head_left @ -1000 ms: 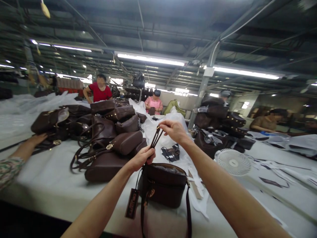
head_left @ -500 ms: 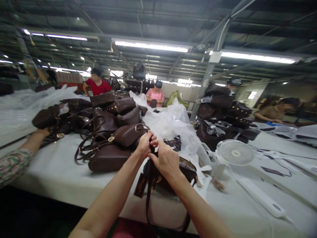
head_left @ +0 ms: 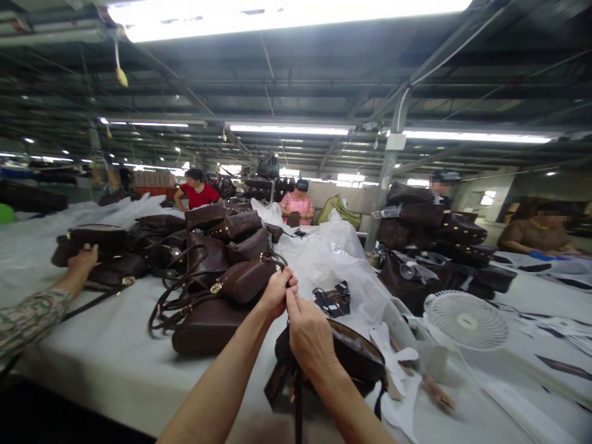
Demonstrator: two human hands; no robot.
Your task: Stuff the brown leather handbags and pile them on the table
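Note:
My left hand point(head_left: 279, 293) and my right hand point(head_left: 312, 336) meet at the centre, fingers closed and pinched together. A small dark piece shows between them, but my fingers hide what it is. Just below, a dark brown handbag point(head_left: 358, 348) lies on its side with its top open and clear plastic inside. From its near end hang a dark printed tag point(head_left: 279, 383) and a strap point(head_left: 298, 410). Left of my hands, another brown handbag point(head_left: 247, 280) with a round gold charm point(head_left: 216, 288) rests on a pile of similar bags.
At left, a co-worker's hand point(head_left: 82, 262) touches a brown bag point(head_left: 97, 235). Clear plastic sheeting point(head_left: 324, 253) and black tags point(head_left: 332, 299) lie ahead. A white fan point(head_left: 466, 319) stands right, before stacked dark bags point(head_left: 407, 271). Several people sit or stand farther back.
The view has tilted up, so the scene sits lower. My hands stay together, with the right fingers now straighter against the left. The co-worker's hand at left has shifted onto a bag.

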